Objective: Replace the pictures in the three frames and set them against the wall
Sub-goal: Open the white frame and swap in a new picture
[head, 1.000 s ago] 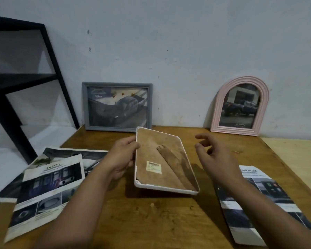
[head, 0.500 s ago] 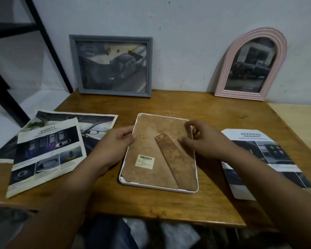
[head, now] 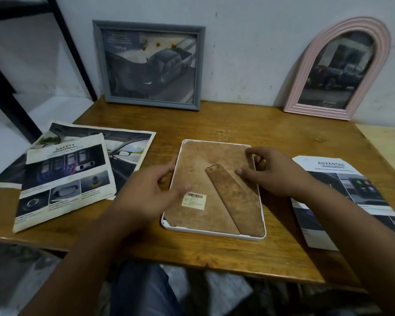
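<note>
- The wooden bench (head: 226,124) is carrying everything here, its far edge butting against the pale wall (head: 249,42).
- A black shelf frame (head: 62,46) is standing off the bench's left end, beside the wall.
- Two frames are already leaning upright against the wall — a grey rectangular frame (head: 149,65) at the back left and a pink arched frame (head: 333,69) at the back right, each showing a picture of a pickup truck.
- A loose stack of car brochure pages (head: 66,176) is lying at the left of the bench, the top sheet headed "SAFETY"; another brochure (head: 356,201), headed "ADVANCED", is lying at the right, partly under the right forearm.
- The white frame (head: 214,190) is lying face down in the middle of the bench, between the two lots of paper, showing its brown backing board, a folded-flat stand strip (head: 233,199) and a barcode sticker (head: 193,199).
- The left hand (head: 151,190) is hovering over the frame's left edge with fingers loosely spread and holding nothing; whether a fingertip is touching the backing I cannot tell — it is blurred.
- The right hand (head: 274,172) is resting at the frame's upper right edge, thumb tip on the backing just beside the stand strip, forefinger curled at the rim, as if pinching that edge.
</note>
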